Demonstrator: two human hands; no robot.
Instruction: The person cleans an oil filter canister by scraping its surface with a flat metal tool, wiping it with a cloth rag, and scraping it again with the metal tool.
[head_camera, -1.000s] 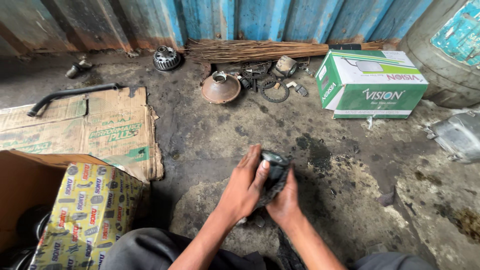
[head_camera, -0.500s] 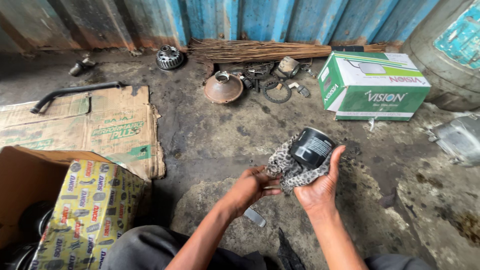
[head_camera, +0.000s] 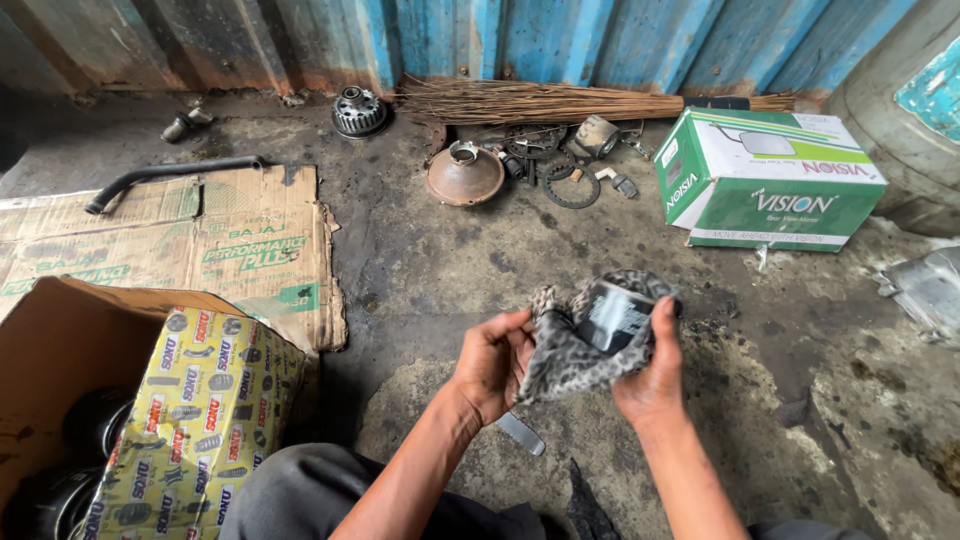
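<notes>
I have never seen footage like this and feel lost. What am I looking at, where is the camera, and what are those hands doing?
The camera sits on a person's head and looks down, so the two bare arms rising from the bottom edge are that person's own. The right hand holds a dark cylindrical part wrapped in a spotted rag; the left hand grips the rag's other side. Below is a stained concrete floor. On it lie flattened cardboard, a green and white box, a rusty dome-shaped part among small metal pieces, and a twig broom along the blue metal wall. An open carton stands at the left.
</notes>
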